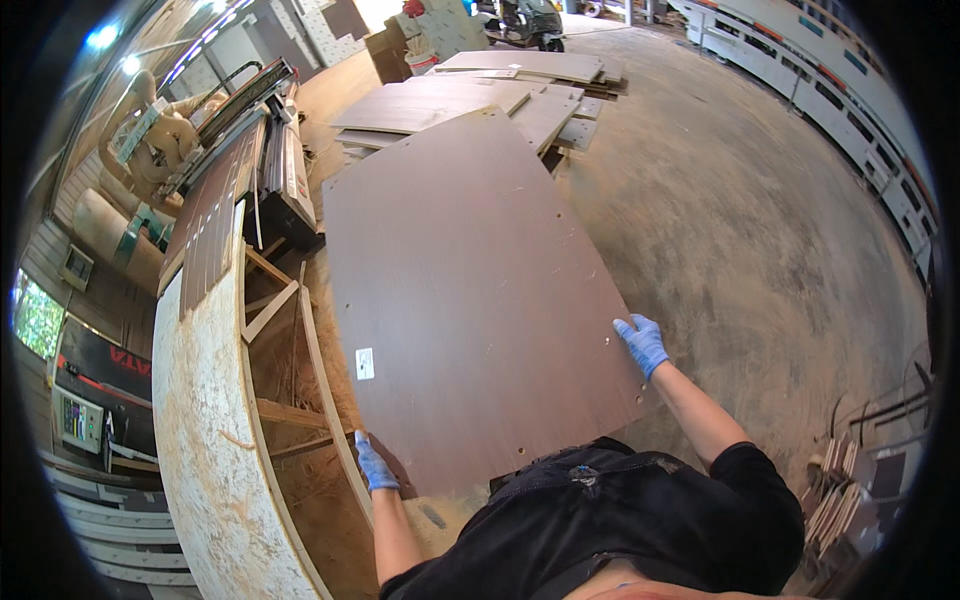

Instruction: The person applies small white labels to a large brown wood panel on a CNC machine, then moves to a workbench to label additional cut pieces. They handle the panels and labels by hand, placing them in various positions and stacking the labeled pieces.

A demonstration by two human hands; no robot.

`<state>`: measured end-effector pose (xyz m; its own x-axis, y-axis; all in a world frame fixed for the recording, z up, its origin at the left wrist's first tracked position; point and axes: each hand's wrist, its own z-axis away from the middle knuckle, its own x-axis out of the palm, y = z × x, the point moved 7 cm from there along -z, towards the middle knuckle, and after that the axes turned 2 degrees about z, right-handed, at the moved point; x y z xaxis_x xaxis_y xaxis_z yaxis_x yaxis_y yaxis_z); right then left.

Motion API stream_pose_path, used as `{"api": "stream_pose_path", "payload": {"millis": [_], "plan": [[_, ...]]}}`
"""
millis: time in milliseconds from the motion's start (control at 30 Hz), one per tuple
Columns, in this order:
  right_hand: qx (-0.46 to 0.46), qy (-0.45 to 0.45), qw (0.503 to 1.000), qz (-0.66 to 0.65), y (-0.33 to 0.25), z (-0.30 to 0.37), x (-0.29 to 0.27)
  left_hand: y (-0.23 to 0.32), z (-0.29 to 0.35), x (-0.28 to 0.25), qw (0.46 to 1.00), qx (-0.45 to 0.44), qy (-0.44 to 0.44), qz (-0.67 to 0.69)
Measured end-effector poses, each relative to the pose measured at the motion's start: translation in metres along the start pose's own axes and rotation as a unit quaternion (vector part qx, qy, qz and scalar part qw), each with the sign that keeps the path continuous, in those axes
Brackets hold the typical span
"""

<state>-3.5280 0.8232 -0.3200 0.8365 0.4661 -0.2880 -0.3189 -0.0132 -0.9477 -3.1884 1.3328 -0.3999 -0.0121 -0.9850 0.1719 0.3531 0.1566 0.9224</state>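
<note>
A large brown wood panel [470,290] spans the space in front of me, with small holes near its edges. A white label [365,363] is stuck near its left side. My left hand [376,462], in a blue glove, grips the panel's near left edge. On the right edge, my gloved right hand [643,343] holds the panel too, fingers over the top face. Both thumbs' undersides are hidden. The panel's far end overlaps a stack of similar panels [430,103] in view; whether it touches them I cannot tell.
A long worn work table [215,420] on a wooden frame runs along my left. Beyond it stands a cutting machine [270,150] with a hose. A control box [80,418] is far left. Wood strips [832,495] lie lower right. A long white machine [800,80] stands far right.
</note>
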Motion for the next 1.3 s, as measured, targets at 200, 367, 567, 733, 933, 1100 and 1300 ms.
{"api": "stream_pose_path", "payload": {"millis": [200,367,567,733,933,1100,1300], "plan": [[0.029,-0.022,0.999,0.028,-0.026,-0.163,-0.011,0.049,-0.026,0.176,0.995,-0.081,-0.035,-0.045],[0.006,-0.116,0.979,0.166,-0.132,-0.291,0.034,0.059,-0.111,0.231,0.985,-0.115,-0.100,-0.085],[-0.092,-0.022,0.897,0.432,-0.166,-0.505,0.031,0.074,-0.153,0.419,0.969,-0.206,-0.117,0.067],[-0.193,-0.031,0.912,0.360,-0.220,-0.598,0.103,0.024,-0.221,0.543,0.938,-0.207,-0.158,0.228],[-0.414,-0.169,0.820,0.358,-0.282,-0.562,0.309,0.019,-0.284,0.613,0.946,-0.129,-0.161,0.249],[-0.446,-0.170,0.792,0.380,-0.306,-0.550,0.377,0.086,-0.264,0.588,0.978,-0.104,-0.156,0.095],[-0.593,-0.274,0.737,0.173,-0.360,-0.408,0.531,0.066,-0.355,0.338,0.997,-0.056,0.011,0.048]]}}
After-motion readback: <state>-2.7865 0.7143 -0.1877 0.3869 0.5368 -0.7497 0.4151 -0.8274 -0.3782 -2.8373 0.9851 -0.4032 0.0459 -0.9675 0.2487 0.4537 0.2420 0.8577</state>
